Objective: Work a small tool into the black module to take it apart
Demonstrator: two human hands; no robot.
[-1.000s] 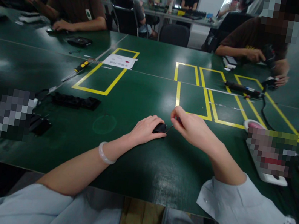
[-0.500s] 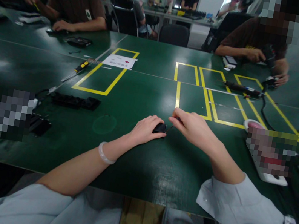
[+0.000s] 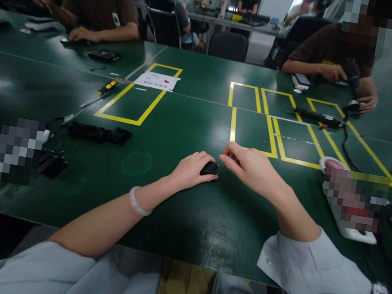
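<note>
Just above the green tabletop's middle, my left hand (image 3: 192, 170) is closed around a small black block-like part (image 3: 209, 169), its thumb along the near side. My right hand (image 3: 249, 165) pinches a thin-shafted tool (image 3: 221, 170) from the right. The shaft slants down to the left and its tip meets or nearly meets the right end of the black part. Most of the tool's handle is hidden in my fingers, so its exact kind does not show.
Black strip-like parts (image 3: 98, 133) and a yellow-black screwdriver (image 3: 107, 88) lie left. Yellow tape (image 3: 120, 119) marks the green table (image 3: 168, 222). A white-edged tray (image 3: 356, 234) and a corded black power tool (image 3: 319, 117) are right. Co-workers (image 3: 107, 1) sit across.
My right thumb and fingertips have shifted slightly, with the thin shaft still at the black part. My left hand keeps the same hold in the same place.
</note>
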